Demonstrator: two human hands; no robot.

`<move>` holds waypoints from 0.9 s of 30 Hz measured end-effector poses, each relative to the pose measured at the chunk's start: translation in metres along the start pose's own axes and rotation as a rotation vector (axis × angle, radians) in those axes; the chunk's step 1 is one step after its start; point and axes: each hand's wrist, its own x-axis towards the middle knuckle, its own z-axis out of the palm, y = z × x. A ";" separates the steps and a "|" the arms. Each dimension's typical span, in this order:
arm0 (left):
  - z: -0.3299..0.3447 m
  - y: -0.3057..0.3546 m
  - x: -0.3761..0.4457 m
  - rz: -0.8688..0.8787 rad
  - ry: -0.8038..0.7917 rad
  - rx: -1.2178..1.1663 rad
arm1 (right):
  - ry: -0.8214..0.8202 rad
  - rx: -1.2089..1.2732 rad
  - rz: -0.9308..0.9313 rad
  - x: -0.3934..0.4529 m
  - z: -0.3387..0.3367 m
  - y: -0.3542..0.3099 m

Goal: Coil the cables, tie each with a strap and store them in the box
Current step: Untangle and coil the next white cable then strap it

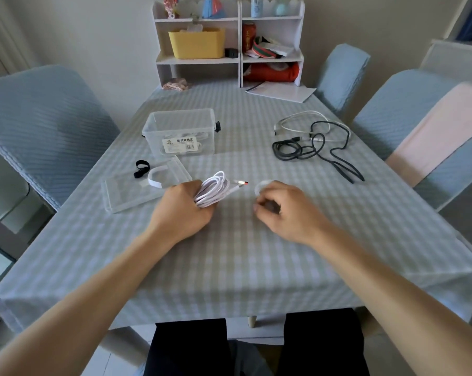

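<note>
While the left hand [182,210] grips a coiled white cable [214,189] on the checked tablecloth [229,267], the right hand [282,210] pinches a white strap [260,185] in curled fingers. Behind them stand the clear box [179,131], its lid [140,189] and two loose cables [314,142].

Coiled white cable [214,191] on the checked cloth; clear box [181,131] open behind; loose cables [314,142] far right.

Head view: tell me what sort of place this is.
Probably a home dining room: a table under a grey-and-white checked tablecloth, blue fabric-covered chairs around it, and a white desktop shelf unit with a yellow plastic bin.
</note>
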 end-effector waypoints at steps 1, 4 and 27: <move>0.000 -0.002 0.001 0.004 -0.004 -0.003 | -0.005 0.010 0.017 0.003 0.000 0.000; 0.002 -0.004 0.001 -0.015 -0.026 -0.008 | 0.032 0.052 0.056 0.012 -0.001 0.005; 0.008 -0.009 0.038 -0.067 -0.016 -0.109 | 0.005 0.003 0.075 0.054 -0.002 0.030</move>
